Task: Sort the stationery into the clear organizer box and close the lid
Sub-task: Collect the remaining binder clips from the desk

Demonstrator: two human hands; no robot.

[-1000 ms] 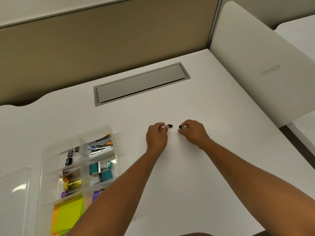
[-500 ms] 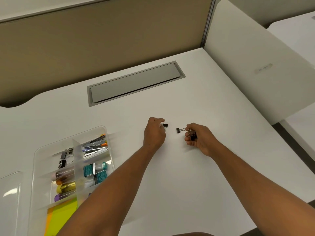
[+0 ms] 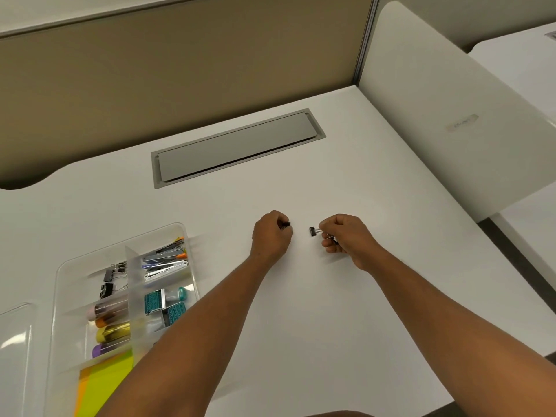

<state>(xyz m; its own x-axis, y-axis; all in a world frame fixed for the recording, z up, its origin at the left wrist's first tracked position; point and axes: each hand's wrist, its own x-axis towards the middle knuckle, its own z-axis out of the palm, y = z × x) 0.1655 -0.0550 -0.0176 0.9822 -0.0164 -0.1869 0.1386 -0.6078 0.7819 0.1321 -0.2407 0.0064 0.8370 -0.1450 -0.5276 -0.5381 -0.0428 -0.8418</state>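
Setting: white bench (image 3: pixel 331 311) backed by a tan partition (image 3: pixel 180 70); a white divider panel (image 3: pixel 451 115) is set along the right edge.
Bench fitting: grey cable hatch (image 3: pixel 237 147) is set flush in the far middle, closed.
Left hand (image 3: pixel 270 236): fingers are curled round a small black binder clip (image 3: pixel 285 224), seen only as a dark tip at the fingertips.
Right hand (image 3: pixel 346 237): a second binder clip (image 3: pixel 313 232) is pinched by its wire handles, the black body pointed toward the left hand; another clip appears to be tucked under the curled fingers, not clearly seen.
Spacing: the two hands are held near each other, apart, just over the bench.
Organizer box (image 3: pixel 60 296): clear, uncovered, at the near left; well apart from both hands.
Box contents: binder clips (image 3: pixel 108 281) in the far-left compartment, metal pieces (image 3: pixel 165 260) beside them, teal stamps (image 3: pixel 164 302), capped tubes (image 3: pixel 111 329), yellow and orange sticky notes (image 3: pixel 105 377) nearest.
Lid (image 3: pixel 15 341): clear, laid flat on the bench left of the box.
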